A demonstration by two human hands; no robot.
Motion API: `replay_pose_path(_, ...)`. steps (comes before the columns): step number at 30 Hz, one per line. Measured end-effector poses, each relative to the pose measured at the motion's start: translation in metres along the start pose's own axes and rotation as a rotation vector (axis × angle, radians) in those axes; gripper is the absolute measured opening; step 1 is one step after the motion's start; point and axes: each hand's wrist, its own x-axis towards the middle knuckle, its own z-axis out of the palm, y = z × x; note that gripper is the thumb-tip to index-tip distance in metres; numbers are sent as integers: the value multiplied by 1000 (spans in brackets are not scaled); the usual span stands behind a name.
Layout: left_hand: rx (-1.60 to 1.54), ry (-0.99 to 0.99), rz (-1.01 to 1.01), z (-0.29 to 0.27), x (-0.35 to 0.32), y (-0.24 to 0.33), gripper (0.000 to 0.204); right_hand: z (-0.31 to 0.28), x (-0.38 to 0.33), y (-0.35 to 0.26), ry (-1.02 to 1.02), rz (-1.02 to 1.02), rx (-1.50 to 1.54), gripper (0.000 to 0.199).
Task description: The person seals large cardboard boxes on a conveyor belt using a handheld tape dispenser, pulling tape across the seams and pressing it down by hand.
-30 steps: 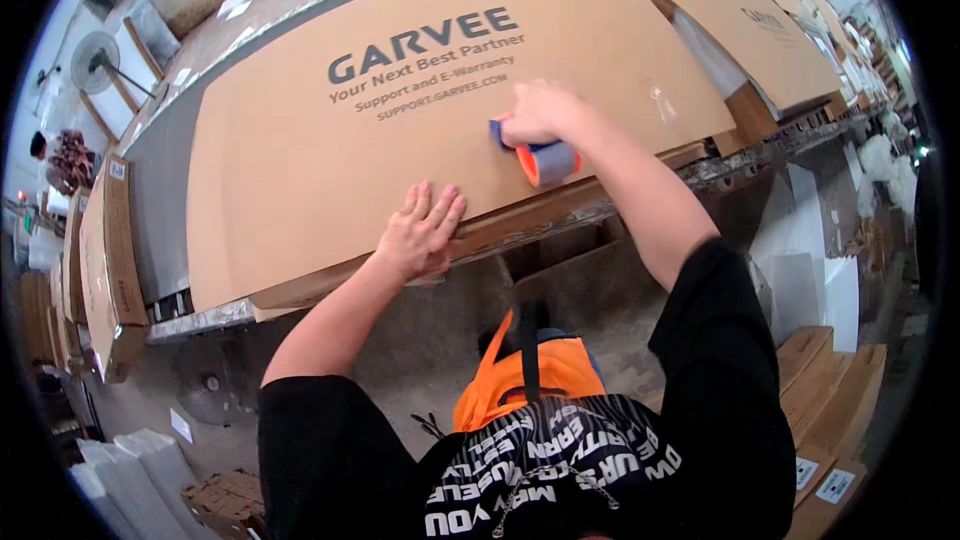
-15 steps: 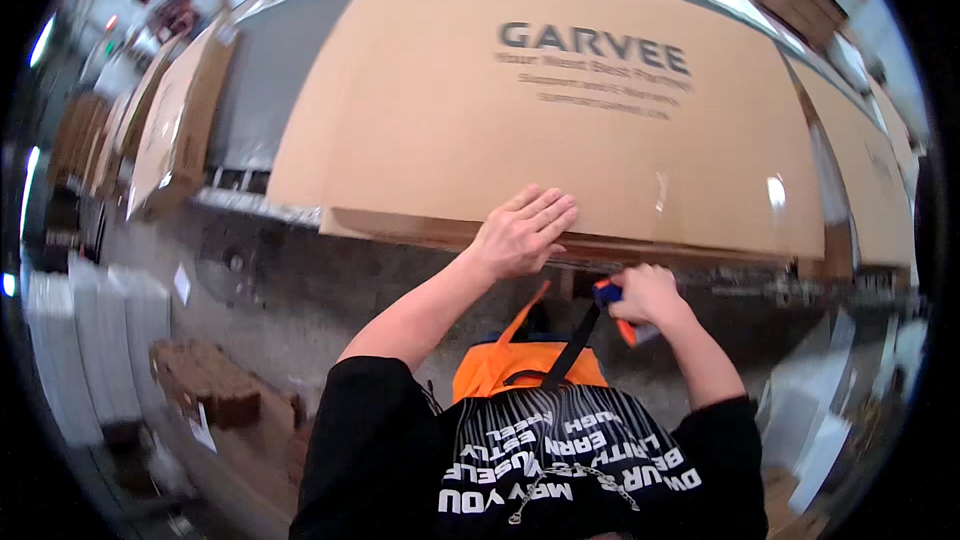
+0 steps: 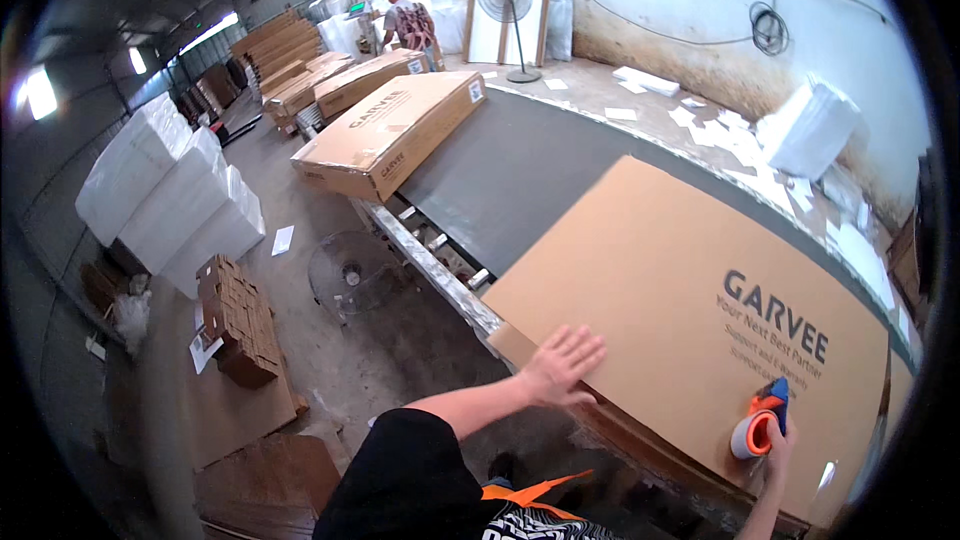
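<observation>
Cardboard makes up the large flat carton point(image 3: 690, 330) that is laid on the dark conveyor belt point(image 3: 500, 180), its near long edge overhanging the belt's near edge where the metal side rail point(image 3: 430, 260) runs. The left hand point(image 3: 562, 365) is pressed flat on the carton's near left corner, its fingers point(image 3: 585, 345) spread wide open and closed on nothing. The right hand point(image 3: 775, 440) is wrapped around an orange and blue tape dispenser point(image 3: 758, 425), which is held against the carton's top face close to the near edge, towards its right end; whether tape is already stuck down cannot be told. Judged from this, the step in hand is taping along the near edge, and it would be done well if the dispenser were kept flat and firmly against the board, drawn in one straight line parallel to the edge, while the carton is steadied by the open palm so that it is not slid across the belt. A second carton point(image 3: 385, 135) is seen farther up the belt at its left edge, well apart. White foam blocks point(image 3: 170, 195) and a floor fan point(image 3: 345, 275) are seen on the floor beyond the belt's left side, and another person point(image 3: 405, 15) is at work far off.
</observation>
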Motion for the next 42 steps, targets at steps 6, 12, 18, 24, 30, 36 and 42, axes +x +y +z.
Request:
replay_pose_path(6,2,420,-98,15,20,62,51,55,32,-91,344,-456,-1069,61)
replay_pose_path(12,-141,540,-265,-12,5,42,40,207,237,-95,-92,-531,-1205,57)
replay_pose_path(18,-177,641,-317,-15,-16,23,30,237,516,-78,44,-366,-1310,62)
replay_pose_path(24,49,801,-172,8,-4,-5,27,255,581,-96,-60,-235,-1098,71)
replay_pose_path(30,-32,916,-213,28,-24,15,20,264,560,-95,-88,-265,-1210,69)
replay_pose_path(36,-127,785,-265,23,-48,18,15,330,479,-138,-210,-410,-1314,70)
replay_pose_path(42,-233,843,-337,26,-50,17,11,372,271,-220,-546,-521,-1405,71)
